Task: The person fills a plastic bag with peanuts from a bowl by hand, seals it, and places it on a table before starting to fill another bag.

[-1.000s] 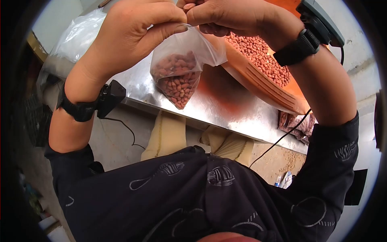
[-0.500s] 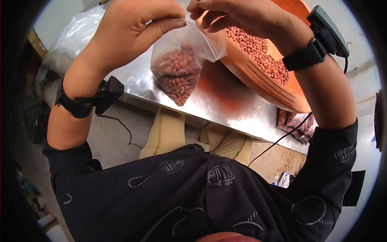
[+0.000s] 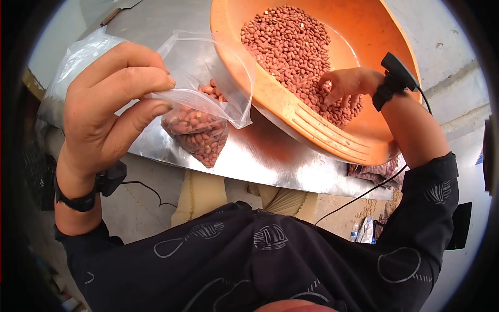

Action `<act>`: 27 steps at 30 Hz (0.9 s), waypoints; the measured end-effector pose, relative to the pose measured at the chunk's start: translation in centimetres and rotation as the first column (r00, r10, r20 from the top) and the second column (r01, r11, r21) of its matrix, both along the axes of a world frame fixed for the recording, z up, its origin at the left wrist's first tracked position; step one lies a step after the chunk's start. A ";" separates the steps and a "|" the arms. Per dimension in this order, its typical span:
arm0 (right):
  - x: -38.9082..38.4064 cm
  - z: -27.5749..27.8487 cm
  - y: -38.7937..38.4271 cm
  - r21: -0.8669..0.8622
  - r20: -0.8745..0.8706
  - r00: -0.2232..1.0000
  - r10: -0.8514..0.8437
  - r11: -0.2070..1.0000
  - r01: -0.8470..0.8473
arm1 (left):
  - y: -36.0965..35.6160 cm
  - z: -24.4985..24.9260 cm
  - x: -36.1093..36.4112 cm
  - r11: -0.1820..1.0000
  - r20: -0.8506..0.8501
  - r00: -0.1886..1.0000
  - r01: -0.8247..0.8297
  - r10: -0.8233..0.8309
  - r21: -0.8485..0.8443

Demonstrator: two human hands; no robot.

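Note:
My left hand point(image 3: 112, 104) pinches the rim of a clear zip-top bag point(image 3: 236, 112) between thumb and fingers. The bag's mouth gapes, and red-skinned peanuts fill its lower part, which is close to the metal table. To the right, my right hand point(image 3: 349, 85) reaches down into a large orange plastic basin point(image 3: 358, 41). Its fingers are bent and apart, with their tips at the loose peanuts point(image 3: 286, 44) heaped there; I see none held.
The shiny metal table point(image 3: 249, 169) carries the basin. A pile of clear plastic bags point(image 3: 86, 52) is at the left, and a handled tool point(image 3: 112, 15) lies at the far edge. Packed peanut bags point(image 3: 371, 174) sit beneath the basin's near right side. A cable runs from each wrist device.
My right hand has left the bag's top and gone down into the basin's peanuts. My left hand keeps the bag, now lower and farther left in view, its mouth wider.

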State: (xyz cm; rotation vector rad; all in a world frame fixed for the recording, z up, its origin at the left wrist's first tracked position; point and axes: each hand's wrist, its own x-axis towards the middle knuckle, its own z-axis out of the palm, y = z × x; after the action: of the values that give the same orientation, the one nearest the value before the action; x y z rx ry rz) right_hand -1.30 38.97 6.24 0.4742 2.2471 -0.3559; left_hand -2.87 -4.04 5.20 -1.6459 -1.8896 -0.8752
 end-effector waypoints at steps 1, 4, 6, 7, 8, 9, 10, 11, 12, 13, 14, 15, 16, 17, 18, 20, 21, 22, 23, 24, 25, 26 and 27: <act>0.6 -0.3 -0.3 0.027 0.047 0.999 -0.015 1.000 0.014 | -0.3 0.3 -0.2 0.999 0.007 1.000 0.002 -0.001 -0.052; 0.2 -1.7 0.1 -0.199 -0.006 0.995 -0.098 0.975 0.095 | -0.1 1.0 -0.7 0.994 0.032 0.999 0.002 0.001 -0.105; -0.2 -2.4 -0.8 -0.399 -0.067 0.986 -0.151 0.910 0.112 | 0.4 1.3 -1.0 0.992 0.047 0.999 0.020 -0.014 -0.124; -0.5 -2.5 -2.0 -0.432 -0.108 0.983 -0.150 0.898 0.089 | 0.6 1.5 -1.2 0.990 0.050 0.998 0.033 -0.027 -0.139; -0.7 -2.5 -3.5 -0.463 -0.149 0.978 -0.149 0.884 0.064 | 0.8 1.6 -1.5 0.987 0.053 0.998 0.046 -0.038 -0.154; -0.9 -2.7 -4.9 -0.494 -0.191 0.970 -0.148 0.869 0.035 | 0.8 1.6 -1.8 0.985 0.051 0.998 0.046 -0.038 -0.165; -0.9 -3.0 -6.2 -0.528 -0.267 0.950 -0.161 0.849 -0.004 | 0.8 1.4 -2.2 0.983 0.048 0.998 0.045 -0.037 -0.177; -1.0 -3.4 -7.4 -0.560 -0.340 0.923 -0.178 0.828 -0.047 | 0.8 1.3 -2.5 0.981 0.045 0.998 0.045 -0.037 -0.189; -1.3 -3.6 -8.1 -0.563 -0.400 0.899 -0.178 0.822 -0.088 | 0.9 1.4 -2.6 0.983 0.019 0.999 0.032 -0.029 -0.182; -1.6 -3.8 -8.8 -0.562 -0.459 0.870 -0.178 0.817 -0.130 | 1.0 1.4 -2.6 0.985 -0.006 1.000 0.018 -0.020 -0.174; -1.9 -4.0 -9.3 -0.536 -0.504 0.849 -0.156 0.828 -0.166 | 1.1 1.4 -2.6 0.986 -0.029 1.000 0.005 -0.010 -0.164; -2.1 -4.2 -9.7 -0.508 -0.547 0.826 -0.135 0.838 -0.199 | 1.3 1.4 -2.7 0.990 -0.051 0.999 0.003 -0.011 -0.141; -2.1 -4.4 -10.1 -0.436 -0.668 0.742 -0.058 0.838 -0.327 | 1.5 1.3 -2.8 0.993 -0.073 0.997 0.005 -0.014 -0.120; -2.1 -4.7 -10.0 -0.433 -0.654 0.756 -0.042 0.839 -0.329 | 1.6 1.2 -2.9 0.995 -0.096 0.995 0.007 -0.017 -0.100; -2.2 -4.8 -9.7 -0.428 -0.641 0.767 -0.025 0.841 -0.331 | 1.6 1.2 -2.9 0.995 -0.099 0.995 0.007 -0.017 -0.099; -2.2 -4.4 -9.3 -0.405 -0.626 0.778 0.040 0.837 -0.369 | 1.5 1.2 -3.0 0.996 -0.107 0.994 0.008 -0.018 -0.094; -2.1 -3.9 -9.1 -0.388 -0.623 0.778 0.088 0.828 -0.405 | 1.4 1.3 -2.9 0.995 -0.107 0.994 0.006 -0.016 -0.095; -1.9 -3.5 -8.9 -0.371 -0.617 0.775 0.136 0.818 -0.439 | 1.3 1.3 -2.8 0.995 -0.106 0.994 0.005 -0.015 -0.096; -1.8 -3.4 -8.7 -0.333 -0.648 0.745 0.156 0.822 -0.462 | 1.3 1.3 -2.6 0.995 -0.105 0.994 0.005 -0.015 -0.097; -1.6 -3.2 -8.5 -0.293 -0.679 0.713 0.176 0.826 -0.482 | 1.2 1.4 -2.4 0.996 -0.103 0.995 0.004 -0.014 -0.093; -1.5 -3.0 -8.3 -0.251 -0.708 0.678 0.196 0.828 -0.501 | 1.2 1.3 -2.2 0.996 -0.103 0.995 0.004 -0.013 -0.089; -1.9 -3.2 -7.5 -0.308 -0.707 0.687 0.166 0.803 -0.510 | 1.2 1.3 -2.1 0.996 -0.103 0.995 0.004 -0.013 -0.084; -1.9 -2.3 -7.2 -0.303 -0.677 0.721 0.148 0.836 -0.457 | 1.2 1.2 -1.9 0.997 -0.100 0.995 0.004 -0.011 -0.072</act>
State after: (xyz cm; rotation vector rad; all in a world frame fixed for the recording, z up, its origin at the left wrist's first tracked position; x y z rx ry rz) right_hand -3.18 31.78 3.95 -0.3490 2.7011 -0.9508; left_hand -4.80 -2.88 6.41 -1.7077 -1.8663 -0.7209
